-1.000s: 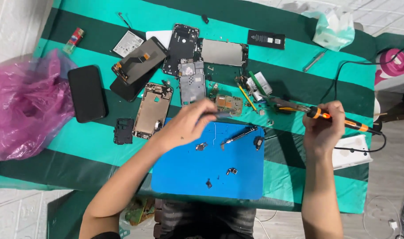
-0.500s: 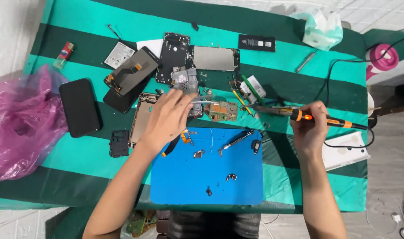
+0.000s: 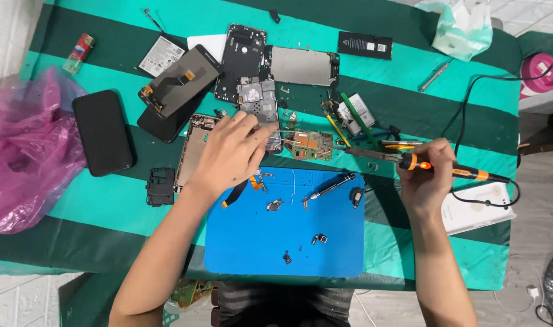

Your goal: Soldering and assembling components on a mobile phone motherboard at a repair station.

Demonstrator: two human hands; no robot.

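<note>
left hand: we see our fingers pinched on thin metal tweezers, whose tips reach onto the circuit board; the hand lies just above the top left corner of the blue mat.
right hand: we hold it wrapped tight around the soldering iron, just off the blue mat's top right corner.
soldering iron: orange and black handle, a small light glowing on it; its metal tip points left toward the circuit board, and we cannot tell whether it touches; its black cable runs away right of the blue mat.
circuit board: small, green and gold, lying on the striped cloth just above the blue mat's top edge, between our two hands.
blue mat: carries a slim screwdriver near its top edge, an orange flex ribbon at its top left, and loose small parts toward its middle.
phone frames: opened shells and a grey plate lie well above the blue mat.
black phone: face down, far left of the blue mat.
pink bag: crumpled, further left of the blue mat than the black phone.
black battery: well above the blue mat, toward its right side.
white box: just right of the blue mat, beside our right hand.
</note>
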